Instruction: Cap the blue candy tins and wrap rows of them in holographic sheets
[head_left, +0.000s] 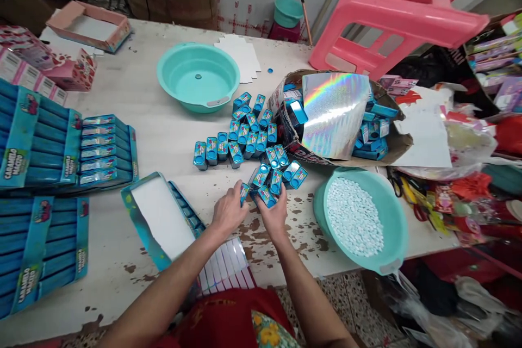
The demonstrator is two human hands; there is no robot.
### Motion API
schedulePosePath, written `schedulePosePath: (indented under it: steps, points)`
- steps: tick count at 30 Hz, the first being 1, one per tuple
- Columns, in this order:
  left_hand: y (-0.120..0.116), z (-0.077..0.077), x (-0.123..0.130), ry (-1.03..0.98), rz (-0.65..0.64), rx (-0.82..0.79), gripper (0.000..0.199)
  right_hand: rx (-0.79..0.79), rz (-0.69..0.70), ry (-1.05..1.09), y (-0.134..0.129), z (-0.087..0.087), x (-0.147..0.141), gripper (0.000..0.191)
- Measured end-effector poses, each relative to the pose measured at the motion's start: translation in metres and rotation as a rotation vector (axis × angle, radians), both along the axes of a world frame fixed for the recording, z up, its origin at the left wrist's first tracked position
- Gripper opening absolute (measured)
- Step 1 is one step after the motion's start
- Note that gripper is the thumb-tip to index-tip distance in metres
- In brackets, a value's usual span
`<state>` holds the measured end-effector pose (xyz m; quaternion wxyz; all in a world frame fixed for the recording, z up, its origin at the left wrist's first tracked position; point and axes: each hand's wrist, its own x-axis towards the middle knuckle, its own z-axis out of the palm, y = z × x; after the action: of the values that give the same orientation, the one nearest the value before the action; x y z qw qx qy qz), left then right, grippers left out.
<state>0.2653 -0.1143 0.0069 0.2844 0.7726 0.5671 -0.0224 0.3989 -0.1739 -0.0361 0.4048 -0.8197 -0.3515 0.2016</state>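
Observation:
My left hand (228,211) is closed on a small blue tin (244,192) with a printed top. My right hand (274,220) grips another blue candy tin (267,197) between thumb and fingers, close beside the first. Just beyond my fingers, several similar tins (276,180) stand upright in a loose cluster. A larger group of upright tins (243,133) stretches farther back. By my left forearm lies an open blue display box (141,212) with a white inner face and tins partly showing inside.
A teal basin of white pellets (354,217) stands at the right. Behind it, a torn carton (293,144) holds more tins and a shiny sheet. Another teal basin (179,73) sits at the back. Filled display boxes (32,136) are stacked left; a pink stool (391,16) rises behind the carton.

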Motion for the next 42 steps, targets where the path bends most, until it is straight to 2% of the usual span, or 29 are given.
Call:
schedulePosePath:
  steps: [3,8,10,13,15,17,21,25,27,30,33,35,37,40,42]
  points:
    - [-0.008,0.001,0.008,-0.029,-0.023,-0.031,0.062,-0.013,-0.018,0.015,-0.001,0.005,-0.001,0.095]
    - [-0.017,0.004,0.010,-0.149,0.008,-0.074,0.057,-0.037,-0.033,0.439,-0.019,0.009,-0.011,0.082]
    - [-0.022,0.005,0.012,-0.177,0.030,-0.066,0.063,-0.034,-0.071,0.478,-0.022,0.011,-0.010,0.077]
    - [-0.028,0.005,0.025,-0.132,0.055,-0.022,0.081,-0.016,-0.128,0.252,-0.012,0.013,0.004,0.075]
    - [-0.030,0.005,0.035,-0.085,0.063,-0.012,0.083,-0.033,-0.105,0.105,0.001,0.013,0.016,0.071]
    - [-0.027,0.004,0.039,-0.056,0.062,0.000,0.080,-0.050,-0.051,0.098,0.011,0.011,0.025,0.063]
    - [-0.011,0.001,0.016,-0.035,0.052,0.066,0.078,0.010,0.024,0.219,0.007,0.003,0.038,0.048]
    - [0.001,-0.001,-0.012,0.000,0.066,0.099,0.076,0.025,0.045,0.200,0.001,0.002,0.043,0.055]
    - [0.002,-0.001,-0.016,-0.004,0.069,0.113,0.076,-0.042,0.072,0.164,0.009,0.008,0.043,0.061]
    - [-0.001,-0.002,-0.015,-0.004,0.076,0.115,0.075,-0.279,0.124,-0.051,0.023,0.021,0.040,0.062]
    - [-0.005,-0.004,-0.014,-0.016,0.047,0.101,0.074,-0.454,0.157,-0.274,0.021,0.034,0.037,0.047]
    - [-0.006,-0.007,-0.016,-0.048,0.022,0.092,0.074,-0.474,0.187,-0.319,0.009,0.038,0.030,0.039]
    - [-0.007,-0.010,-0.019,-0.092,0.013,0.088,0.072,-0.417,0.219,-0.199,-0.006,0.036,0.016,0.038]
    - [-0.007,-0.010,-0.023,-0.141,0.023,0.082,0.066,-0.268,0.208,0.272,-0.022,0.024,-0.011,0.043]
    - [-0.010,-0.008,-0.023,-0.131,0.040,0.092,0.069,-0.184,0.172,0.533,-0.026,0.013,-0.023,0.042]
